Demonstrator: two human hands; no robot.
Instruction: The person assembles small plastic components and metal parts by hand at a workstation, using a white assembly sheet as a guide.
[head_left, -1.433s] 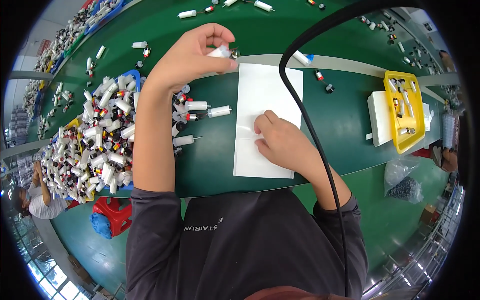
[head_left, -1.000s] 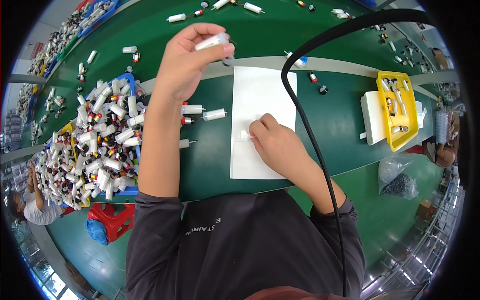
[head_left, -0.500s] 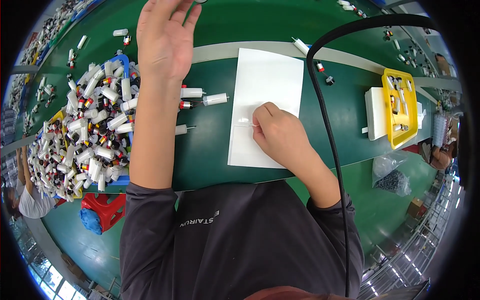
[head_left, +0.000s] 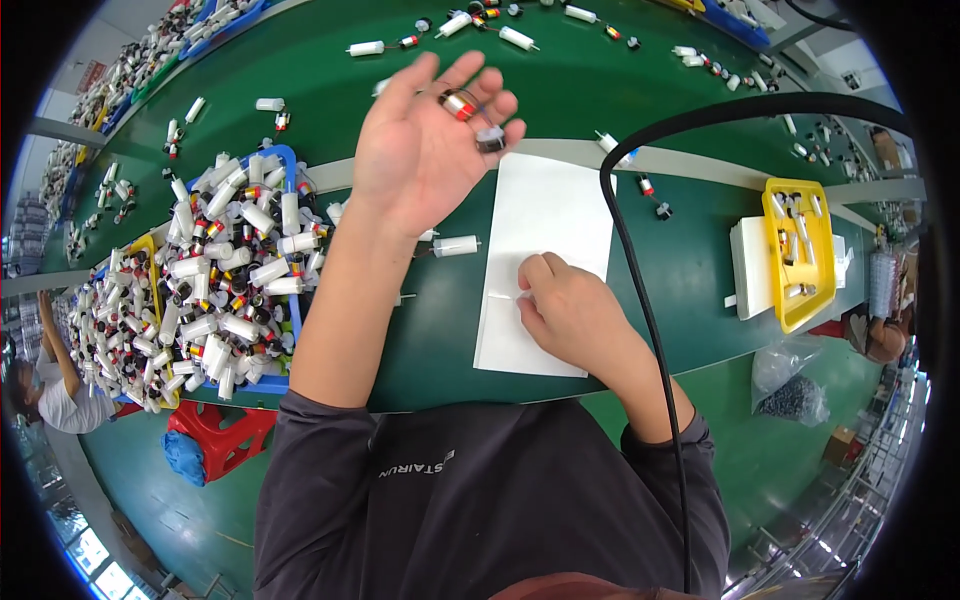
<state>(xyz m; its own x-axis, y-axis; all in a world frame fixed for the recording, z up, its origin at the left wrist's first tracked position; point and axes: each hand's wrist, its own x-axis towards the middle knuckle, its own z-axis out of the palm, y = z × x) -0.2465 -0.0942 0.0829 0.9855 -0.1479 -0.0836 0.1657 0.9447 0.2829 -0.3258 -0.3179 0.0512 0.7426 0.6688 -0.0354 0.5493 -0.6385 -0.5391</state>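
Note:
My left hand [head_left: 425,150] is raised over the far side of the bench, palm up with curled fingers. A small red, white and black cylindrical part [head_left: 460,104] rests on those fingers, wired to a dark cap with a pale end [head_left: 490,139]. My right hand [head_left: 572,312] lies on a white rectangular board [head_left: 545,220], thumb and forefinger pinched together. Whatever is in that pinch is too small or hidden to name. Between my left forearm and the board lies a white cylinder with a thin pin [head_left: 457,246].
A blue bin [head_left: 292,170] heaped with white cylinders and wired parts stands at left. At right, a yellow tray [head_left: 826,262] holds a few cylinders. A black cable [head_left: 640,240] arches across the right side. More parts lie on the green surface [head_left: 330,75] beyond the bench.
My left hand has come nearer and to the right, its palm now showing the wired part. My right hand keeps its pinch on the board. The whole view has shifted slightly.

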